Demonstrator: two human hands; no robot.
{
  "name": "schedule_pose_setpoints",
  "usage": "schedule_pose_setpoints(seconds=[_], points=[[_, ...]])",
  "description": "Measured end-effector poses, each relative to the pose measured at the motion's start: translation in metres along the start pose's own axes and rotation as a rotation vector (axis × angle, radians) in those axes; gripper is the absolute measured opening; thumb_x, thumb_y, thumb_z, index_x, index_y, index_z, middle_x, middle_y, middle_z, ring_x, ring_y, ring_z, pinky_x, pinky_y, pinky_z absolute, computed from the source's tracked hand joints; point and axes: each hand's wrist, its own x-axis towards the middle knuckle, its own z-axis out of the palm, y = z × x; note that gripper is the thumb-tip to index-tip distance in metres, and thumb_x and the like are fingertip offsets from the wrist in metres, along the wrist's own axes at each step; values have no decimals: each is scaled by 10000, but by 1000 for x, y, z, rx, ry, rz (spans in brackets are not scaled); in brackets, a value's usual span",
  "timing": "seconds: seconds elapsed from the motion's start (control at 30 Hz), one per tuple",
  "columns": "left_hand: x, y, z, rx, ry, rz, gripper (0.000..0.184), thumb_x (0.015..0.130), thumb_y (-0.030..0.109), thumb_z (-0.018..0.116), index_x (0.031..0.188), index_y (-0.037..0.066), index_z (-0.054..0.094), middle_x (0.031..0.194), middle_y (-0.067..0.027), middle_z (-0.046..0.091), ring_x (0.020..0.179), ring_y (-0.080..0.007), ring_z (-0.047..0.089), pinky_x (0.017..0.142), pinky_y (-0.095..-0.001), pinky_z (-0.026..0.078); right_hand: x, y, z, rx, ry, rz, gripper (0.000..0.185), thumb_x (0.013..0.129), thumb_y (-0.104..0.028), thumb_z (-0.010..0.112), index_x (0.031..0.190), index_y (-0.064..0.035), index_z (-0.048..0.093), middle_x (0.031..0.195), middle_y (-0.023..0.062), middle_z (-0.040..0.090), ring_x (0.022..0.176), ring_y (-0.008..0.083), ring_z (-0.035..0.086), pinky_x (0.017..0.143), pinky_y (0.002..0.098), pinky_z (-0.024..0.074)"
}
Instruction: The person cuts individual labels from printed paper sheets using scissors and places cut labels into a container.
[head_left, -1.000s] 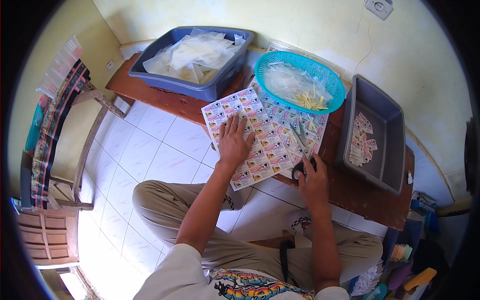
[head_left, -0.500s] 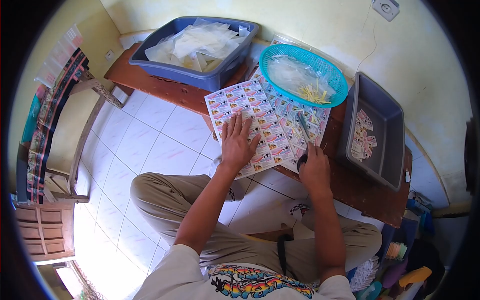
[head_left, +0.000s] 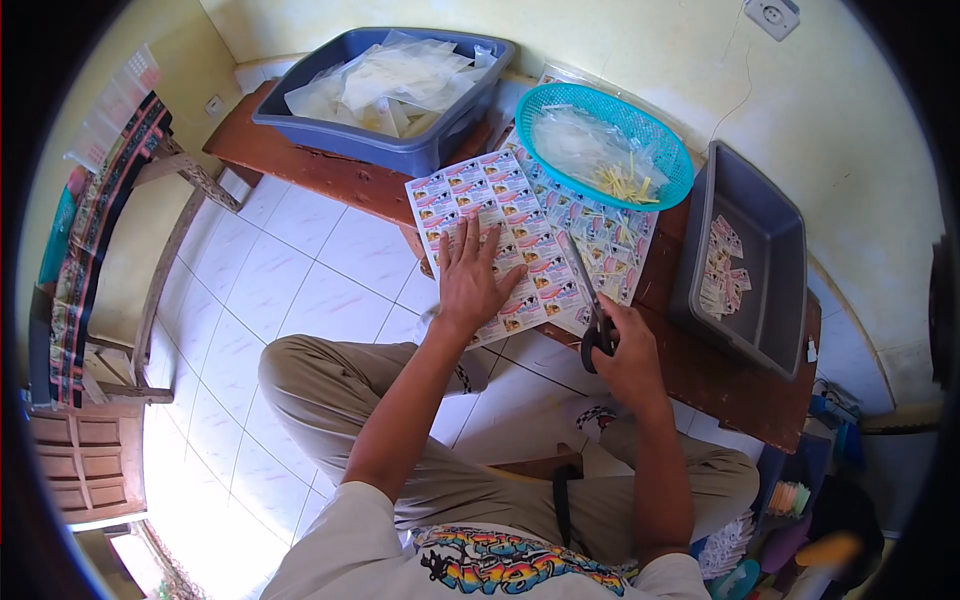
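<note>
A sheet of printed labels (head_left: 530, 240) is covered by the left hand (head_left: 470, 287), fingers slightly spread, while scissors (head_left: 598, 325) are gripped in the right hand's (head_left: 632, 352) curled fingers.

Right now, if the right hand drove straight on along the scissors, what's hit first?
With the right hand and scissors kept level, probably the near edge of the teal basket. Blade height is unclear; dipping, they'd meet the printed sheets first.

A tiled floor (head_left: 310, 295), wooden bench (head_left: 708, 383) and panelled door (head_left: 88, 458) suggest a home.
</note>
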Motion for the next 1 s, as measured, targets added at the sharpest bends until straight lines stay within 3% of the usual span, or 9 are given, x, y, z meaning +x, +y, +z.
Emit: schedule_pose_setpoints(seconds=[0.2, 0.3, 0.4, 0.7, 1.0], points=[[-18, 10, -16, -59, -23, 135, 880, 880, 534, 805, 1562, 64, 508, 1685, -253, 351, 1593, -420, 274, 1299, -585, 145, -10, 6, 10, 102, -105, 115, 825, 771, -248, 953, 1485, -40, 596, 1155, 143, 665, 964, 237, 686, 874, 375, 571], [-26, 20, -29, -130, -155, 168, 983, 810, 575, 847, 1573, 67, 493, 1696, -247, 332, 1599, -418, 258, 1300, -589, 144, -11, 16, 14, 228, -161, 159, 837, 783, -268, 956, 1502, -49, 588, 1188, 136, 667, 928, 190, 695, 828, 351, 581], [-30, 18, -24, -101, -208, 197, 1070, 743, 594, 881, 1586, 74, 477, 1702, -243, 321, 1606, -412, 243, 1302, -590, 143, -12, 16, 12, 304, -190, 196, 842, 789, -260, 957, 1512, -50, 580, 1210, 138, 663, 911, 166, 692, 809, 326, 582], [-28, 10, -27, -86, -292, 235, 1108, 721, 515, 869, 1624, 62, 415, 1725, -231, 279, 1627, -393, 194, 1318, -584, 108, -20, 29, 13, 415, -301, 196, 824, 848, -231, 930, 1538, -13, 535, 1229, 113, 654, 947, 159, 685, 806, 313, 585], [-28, 5, -21, -97, -295, 244, 1125, 722, 580, 831, 1628, 64, 410, 1731, -238, 263, 1633, -389, 180, 1318, -590, 81, -46, 20, -15, 525, -445, 374, 799, 875, -157, 902, 1559, -28, 509, 1295, 110, 581, 894, 136, 705, 721, 279, 578]])
